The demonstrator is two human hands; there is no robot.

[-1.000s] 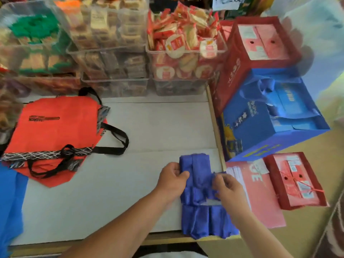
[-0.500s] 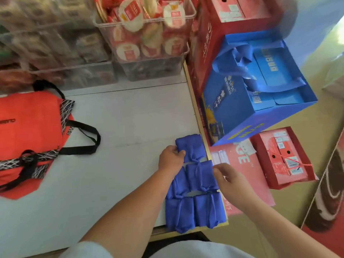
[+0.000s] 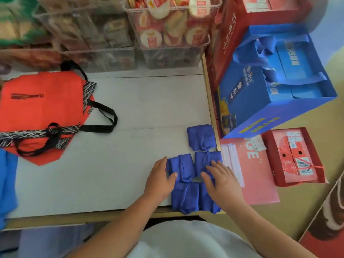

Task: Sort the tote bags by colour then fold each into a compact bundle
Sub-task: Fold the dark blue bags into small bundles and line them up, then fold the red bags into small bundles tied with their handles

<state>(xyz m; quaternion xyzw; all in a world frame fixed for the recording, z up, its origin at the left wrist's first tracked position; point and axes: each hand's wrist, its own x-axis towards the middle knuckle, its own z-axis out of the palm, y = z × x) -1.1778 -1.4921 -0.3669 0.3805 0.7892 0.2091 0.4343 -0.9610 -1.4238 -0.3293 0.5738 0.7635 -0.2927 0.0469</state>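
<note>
Several folded dark blue tote bundles [image 3: 186, 194] lie in rows at the table's front right corner, one more bundle [image 3: 201, 136] just behind them. My left hand [image 3: 161, 178] rests flat against the left side of the middle-row bundle, thumb on top. My right hand [image 3: 221, 180] lies flat with straight fingers on the bundles to the right. Red-orange tote bags [image 3: 41, 103] with black handles and patterned trim lie stacked flat at the left. A lighter blue bag [image 3: 7, 183] shows at the far left edge.
Clear bins of packaged snacks [image 3: 167, 30] line the back of the white table [image 3: 130, 108]. Beyond the table's right edge stand a blue gift box [image 3: 260, 101], a red box [image 3: 294, 155] and a pink flat pack [image 3: 249, 170] on the floor.
Both hands have let go of the blue bundle they were pinching and now lie flat on the bundles. The camera has dipped and shifted right, closer to the table.
</note>
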